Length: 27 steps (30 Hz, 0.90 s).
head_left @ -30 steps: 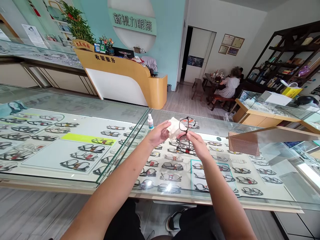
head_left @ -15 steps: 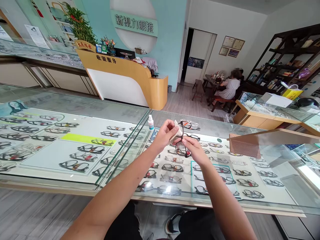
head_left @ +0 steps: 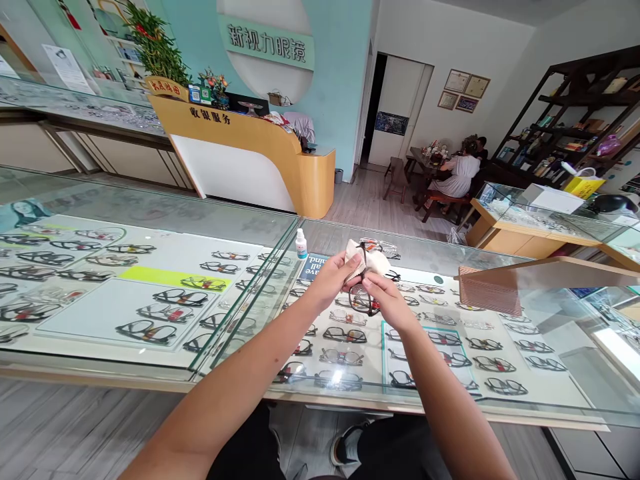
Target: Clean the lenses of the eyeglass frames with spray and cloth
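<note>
Above the glass counter, my left hand [head_left: 334,277] is closed on a cream cleaning cloth [head_left: 377,262], pinching it against a dark part of a pair of eyeglasses. My right hand [head_left: 386,293] grips the same dark-framed eyeglasses [head_left: 361,300], thumb and fingers closed on the frame, with a lens hanging below the fingers. The exact contact under the cloth is hidden. A small white bottle [head_left: 301,245] with a blue label stands upright on the glass, left of and beyond my left hand.
Rows of eyeglasses [head_left: 345,335] lie inside the glass display case [head_left: 240,227] below my hands. A brown wooden piece [head_left: 540,272] rests on the glass at right. Beyond stands a cashier desk [head_left: 240,160]; people [head_left: 463,173] sit at a table farther back.
The cloth has spread out to the right behind the eyeglasses, where before it was bunched at my left fingers. Both hands stay in nearly the same place.
</note>
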Each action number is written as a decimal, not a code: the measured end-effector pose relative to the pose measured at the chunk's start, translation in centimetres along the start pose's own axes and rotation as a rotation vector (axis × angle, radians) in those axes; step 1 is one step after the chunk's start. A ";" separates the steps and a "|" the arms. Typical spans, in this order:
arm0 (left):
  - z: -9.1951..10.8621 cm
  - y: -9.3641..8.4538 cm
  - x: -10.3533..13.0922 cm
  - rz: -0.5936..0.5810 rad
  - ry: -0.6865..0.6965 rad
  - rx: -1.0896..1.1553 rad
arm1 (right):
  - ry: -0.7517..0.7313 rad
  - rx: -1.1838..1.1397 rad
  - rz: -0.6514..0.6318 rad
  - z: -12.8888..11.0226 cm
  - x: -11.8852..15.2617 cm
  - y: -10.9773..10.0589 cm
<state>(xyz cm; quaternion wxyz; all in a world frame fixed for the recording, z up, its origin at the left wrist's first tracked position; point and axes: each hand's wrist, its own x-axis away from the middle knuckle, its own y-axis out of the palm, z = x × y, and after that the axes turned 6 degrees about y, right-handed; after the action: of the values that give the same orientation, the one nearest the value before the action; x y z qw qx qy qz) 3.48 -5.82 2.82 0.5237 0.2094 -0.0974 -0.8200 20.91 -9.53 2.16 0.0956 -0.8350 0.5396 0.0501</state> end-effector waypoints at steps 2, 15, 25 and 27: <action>0.1 0.0 0.0 -0.015 -0.021 0.061 | -0.005 -0.028 -0.007 0.1 0.0 0.0; -0.8 -0.3 -0.3 0.104 -0.032 0.064 | 0.046 0.043 0.003 0.9 -0.1 0.6; -0.1 -0.4 -0.3 0.051 -0.001 0.127 | 0.102 -0.165 0.125 0.7 -0.2 -0.6; 0.0 -0.3 -0.2 0.011 0.018 0.108 | 0.110 -0.210 0.098 0.9 -0.3 -0.5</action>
<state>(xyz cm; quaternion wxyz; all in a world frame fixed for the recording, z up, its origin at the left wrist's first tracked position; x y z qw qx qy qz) 3.30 -5.54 2.73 0.5169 0.2441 -0.1381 -0.8088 21.26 -8.81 1.38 -0.0245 -0.8146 0.5759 0.0651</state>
